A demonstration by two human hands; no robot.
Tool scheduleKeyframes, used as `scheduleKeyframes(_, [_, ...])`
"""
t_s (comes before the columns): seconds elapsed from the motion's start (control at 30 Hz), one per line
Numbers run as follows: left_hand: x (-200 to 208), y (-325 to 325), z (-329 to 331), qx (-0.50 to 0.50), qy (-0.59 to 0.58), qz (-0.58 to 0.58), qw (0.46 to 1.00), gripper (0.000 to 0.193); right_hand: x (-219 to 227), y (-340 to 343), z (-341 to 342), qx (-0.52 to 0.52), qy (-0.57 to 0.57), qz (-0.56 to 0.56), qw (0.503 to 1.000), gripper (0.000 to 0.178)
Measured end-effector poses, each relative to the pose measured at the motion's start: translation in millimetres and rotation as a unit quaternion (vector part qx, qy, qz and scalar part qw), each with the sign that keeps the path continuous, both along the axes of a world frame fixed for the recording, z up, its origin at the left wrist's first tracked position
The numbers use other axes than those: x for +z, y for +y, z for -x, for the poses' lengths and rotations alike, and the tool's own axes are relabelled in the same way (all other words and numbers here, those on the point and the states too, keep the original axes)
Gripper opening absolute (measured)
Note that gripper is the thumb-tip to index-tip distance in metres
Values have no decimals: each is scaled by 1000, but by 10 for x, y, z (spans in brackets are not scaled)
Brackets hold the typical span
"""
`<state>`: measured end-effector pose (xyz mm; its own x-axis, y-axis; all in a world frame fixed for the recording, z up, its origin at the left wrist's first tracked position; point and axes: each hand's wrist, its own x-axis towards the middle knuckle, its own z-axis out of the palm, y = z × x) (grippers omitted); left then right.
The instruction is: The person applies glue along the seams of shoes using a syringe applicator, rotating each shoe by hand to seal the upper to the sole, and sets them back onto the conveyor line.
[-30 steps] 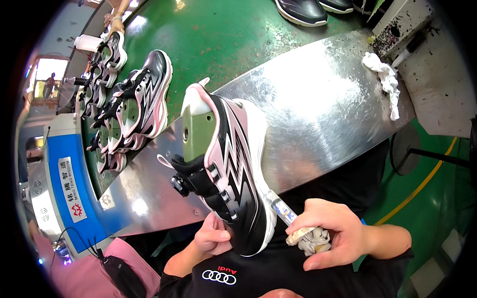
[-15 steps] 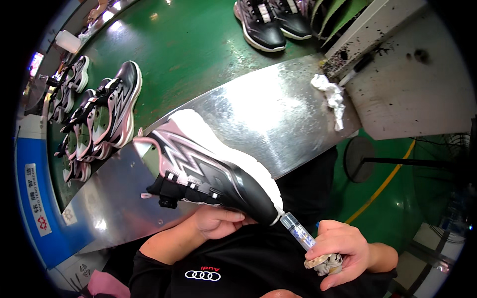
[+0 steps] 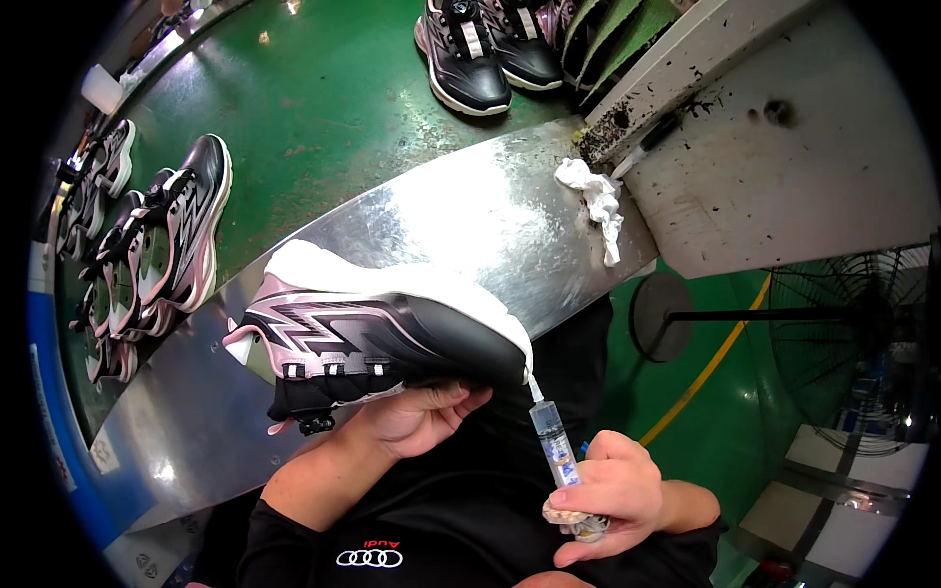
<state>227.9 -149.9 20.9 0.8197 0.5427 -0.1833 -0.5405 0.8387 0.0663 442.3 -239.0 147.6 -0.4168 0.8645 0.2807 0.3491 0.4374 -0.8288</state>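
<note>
A black, grey and pink sneaker [image 3: 392, 328] with a white sole lies on its side in the air, sole edge facing up and away. My left hand [image 3: 417, 416] grips it from beneath around the forefoot, some fingers hidden by the shoe. In my right hand [image 3: 608, 500] is a clear syringe [image 3: 555, 441], its tapered white tip touching the toe end where sole meets upper. A crumpled, stained wad of cloth or paper [image 3: 580, 521] is tucked in the same hand, below the syringe barrel.
Under the sneaker runs a shiny metal bench edge [image 3: 441, 211] beside a green conveyor surface [image 3: 323, 108]. Several similar sneakers [image 3: 186, 225] line the left; a pair of black sneakers [image 3: 466, 69] stands at the far side. White crumpled tissue [image 3: 596, 201] and a marker [image 3: 642, 147] lie near the grey panel [image 3: 784, 157]. A fan [image 3: 833, 343] stands right.
The sneaker has turned, its toe pointing more to the right and its sole more upward. My right hand has swung the syringe steeper, its tip staying at the toe. The whole view has shifted.
</note>
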Motion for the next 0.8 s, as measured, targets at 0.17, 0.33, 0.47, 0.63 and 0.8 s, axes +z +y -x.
scheduleKeyframes(0.17, [75, 22, -71, 25, 4, 7, 1000, 32, -57, 9, 75, -13, -39, -51, 998, 48])
scheduleKeyframes(0.33, [144, 56, -72, 26, -17, 8, 999, 29, -122, 0, 143, -30, -109, -123, 986, 41])
scheduleKeyframes(0.47, [163, 53, -54, 15, -7, 6, 1000, 35, -211, 15, 203, -34, -137, -164, 976, 37])
scheduleKeyframes(0.63, [207, 58, -55, 20, 10, -13, 1000, 41, -281, 38, 247, -45, -177, -211, 960, 35])
scheduleKeyframes(0.8, [256, 59, -48, 18, 18, -22, 999, 44, -322, 38, 268, -48, -192, -226, 954, 34])
